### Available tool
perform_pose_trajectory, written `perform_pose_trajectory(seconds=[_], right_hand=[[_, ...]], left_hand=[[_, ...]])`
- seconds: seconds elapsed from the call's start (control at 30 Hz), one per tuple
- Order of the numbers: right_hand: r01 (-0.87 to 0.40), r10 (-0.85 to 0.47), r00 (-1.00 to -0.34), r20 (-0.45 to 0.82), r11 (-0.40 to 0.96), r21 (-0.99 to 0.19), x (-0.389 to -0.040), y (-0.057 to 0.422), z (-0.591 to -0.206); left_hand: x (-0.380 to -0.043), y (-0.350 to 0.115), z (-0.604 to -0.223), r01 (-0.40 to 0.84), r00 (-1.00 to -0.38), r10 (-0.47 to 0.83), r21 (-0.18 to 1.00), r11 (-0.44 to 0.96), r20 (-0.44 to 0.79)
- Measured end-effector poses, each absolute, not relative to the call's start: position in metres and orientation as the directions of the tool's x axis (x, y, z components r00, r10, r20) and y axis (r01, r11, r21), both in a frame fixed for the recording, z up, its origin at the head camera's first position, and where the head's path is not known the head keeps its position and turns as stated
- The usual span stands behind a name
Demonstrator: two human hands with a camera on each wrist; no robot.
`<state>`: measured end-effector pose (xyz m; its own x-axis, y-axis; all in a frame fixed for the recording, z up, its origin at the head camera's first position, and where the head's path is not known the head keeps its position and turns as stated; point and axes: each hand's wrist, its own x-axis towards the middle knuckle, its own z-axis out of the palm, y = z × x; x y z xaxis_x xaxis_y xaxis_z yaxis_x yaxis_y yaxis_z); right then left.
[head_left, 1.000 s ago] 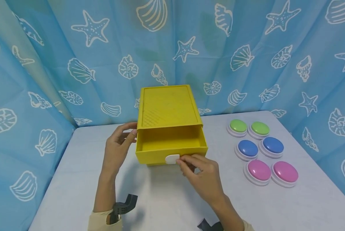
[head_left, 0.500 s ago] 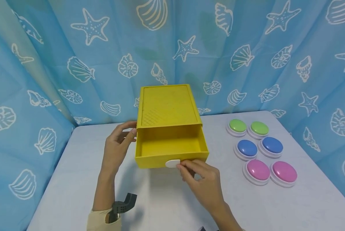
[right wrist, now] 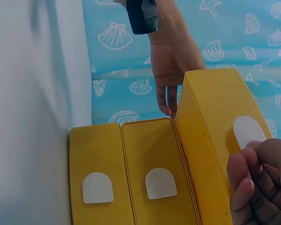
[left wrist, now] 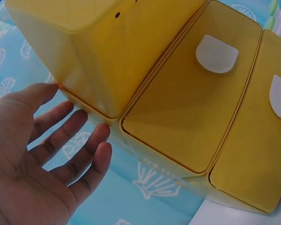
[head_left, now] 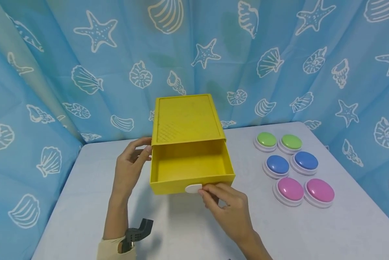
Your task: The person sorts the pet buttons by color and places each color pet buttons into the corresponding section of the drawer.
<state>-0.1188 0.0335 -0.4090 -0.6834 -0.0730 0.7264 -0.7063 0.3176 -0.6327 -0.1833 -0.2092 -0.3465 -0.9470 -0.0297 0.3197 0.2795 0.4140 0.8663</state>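
Note:
A yellow cabinet [head_left: 188,119] stands on the white table, its top drawer [head_left: 168,186] pulled far out. The drawer's inside is bare. My right hand [head_left: 231,207] pinches the drawer's white handle [head_left: 193,188] between thumb and fingers, also seen in the right wrist view on the white handle [right wrist: 247,131]. At the cabinet's left side, my left hand [head_left: 128,166] has its thumb and fingertips right at the edge, fingers spread and loosely bent. In the left wrist view, two lower drawers [left wrist: 178,103] with white handles are closed.
To the right on the table [head_left: 311,231] sit paired round dome buttons on white bases: green [head_left: 266,139], blue [head_left: 277,164] and pink [head_left: 290,189]. A blue curtain [head_left: 168,47] with shell and starfish prints hangs behind and along both sides.
The top drawer has slid further out toward me, with my right hand following on the handle. My left hand stays at the cabinet's left side. The head view has shifted slightly.

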Motion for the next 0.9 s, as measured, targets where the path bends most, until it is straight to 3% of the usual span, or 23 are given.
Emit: perform_pose_trajectory(seconds=[0.2,0.33,0.6,0.8,0.9], right_hand=[[-0.724,-0.155,-0.675,0.722,0.328,-0.607,-0.12,0.054,-0.416],[-0.685,-0.177,-0.715,0.676,0.369,-0.628,-0.122,0.083,-0.43],[-0.296,0.02,-0.889,0.457,0.737,-0.607,-0.135,0.16,-0.463],[0.07,0.231,-0.952,0.202,0.805,-0.589,-0.131,0.216,-0.478],[0.154,0.274,-0.952,0.138,0.817,-0.555,-0.127,0.232,-0.482]], left_hand=[[-0.183,-0.203,-0.347,0.265,-0.952,-0.03,0.869,0.417,0.305],[-0.184,-0.208,-0.354,0.262,-0.951,-0.047,0.875,0.408,0.307],[-0.195,-0.222,-0.375,0.267,-0.946,-0.066,0.88,0.392,0.317],[-0.196,-0.22,-0.376,0.269,-0.946,-0.062,0.877,0.398,0.319],[-0.197,-0.218,-0.376,0.287,-0.942,-0.05,0.871,0.4,0.333]])
